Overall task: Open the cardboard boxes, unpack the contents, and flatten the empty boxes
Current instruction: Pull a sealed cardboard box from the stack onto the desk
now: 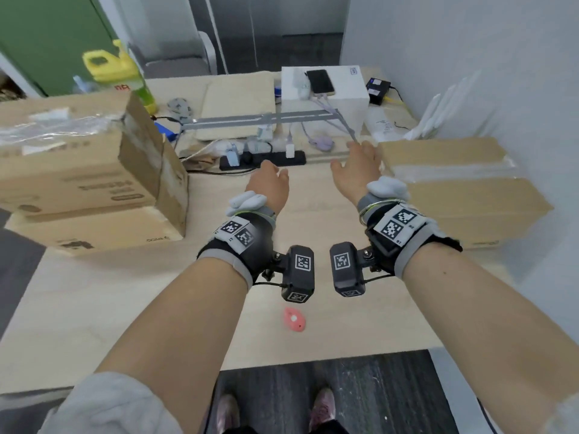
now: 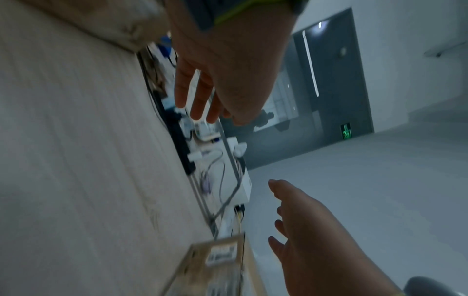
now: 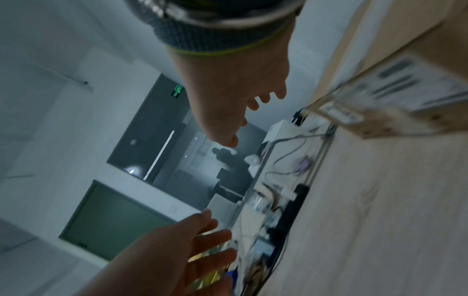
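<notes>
Presently noted: left hand (image 1: 268,186) and right hand (image 1: 357,170) raised above wooden table (image 1: 313,220), fingers spread loosely, nothing held. Right hand just beside taped cardboard box (image 1: 463,189) lying sealed at right of table. Two stacked cardboard boxes (image 1: 78,170) at left, upper one taped, well apart from left hand. Black power strip (image 1: 263,159) beyond both hands. Small red cutter (image 1: 294,319) near table's front edge, untouched.

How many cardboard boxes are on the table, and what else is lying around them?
Cardboard boxes: 3, two stacked on the left (upper, lower) and one on the right
White box: 1
Phone: 1
Power strip: 1
Pink object: 1
Total: 7
</notes>
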Motion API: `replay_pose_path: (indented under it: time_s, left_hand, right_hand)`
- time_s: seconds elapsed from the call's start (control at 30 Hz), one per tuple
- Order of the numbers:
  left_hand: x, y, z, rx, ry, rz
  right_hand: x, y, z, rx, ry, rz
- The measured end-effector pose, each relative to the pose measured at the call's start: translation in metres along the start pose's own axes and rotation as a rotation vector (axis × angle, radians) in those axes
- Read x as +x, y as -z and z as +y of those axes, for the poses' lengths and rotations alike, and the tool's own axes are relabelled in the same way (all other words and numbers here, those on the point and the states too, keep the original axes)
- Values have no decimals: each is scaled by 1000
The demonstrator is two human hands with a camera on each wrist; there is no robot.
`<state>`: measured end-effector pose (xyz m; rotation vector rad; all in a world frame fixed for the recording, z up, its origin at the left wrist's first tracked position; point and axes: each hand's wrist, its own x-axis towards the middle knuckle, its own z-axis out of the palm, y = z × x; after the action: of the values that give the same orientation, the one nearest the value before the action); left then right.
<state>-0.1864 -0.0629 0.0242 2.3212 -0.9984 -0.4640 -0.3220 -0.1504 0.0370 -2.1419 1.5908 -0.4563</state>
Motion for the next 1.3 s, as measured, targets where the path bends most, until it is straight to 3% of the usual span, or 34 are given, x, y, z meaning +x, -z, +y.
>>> replay_pose_path:
  time_s: [0.2, 0.33, 0.47, 0.57, 0.67, 0.73, 0.87, 1.13, 1.3]
  left_hand:
    - [20, 125, -93, 11, 49, 263]
    - [40, 201, -161, -97, 33, 390]
    - [55, 259, -214, 108, 100, 583]
    - [68, 286, -259, 216, 194, 630]
    - [89, 303, -298, 178, 358, 637]
    - [94, 302, -308, 97, 418, 576]
    - [95, 295, -327, 96, 402, 466]
    - [87, 286, -329, 22, 388, 541]
    - [53, 274, -309, -113, 360, 603]
  right_hand:
    - [-34, -63, -141, 39, 138, -74]
    - [-53, -99, -226, 55, 200, -107]
    - [-62, -128, -287, 76, 227, -126]
    - [-63, -154, -325, 111, 257, -153]
    - [-67, -179, -351, 120, 305, -193]
    - [-68, -183, -349, 85, 315, -202]
    - [-69, -189, -348, 72, 304, -161]
    - [-78, -189, -343, 189, 288, -107]
    - [-93, -169, -324, 263, 306, -35]
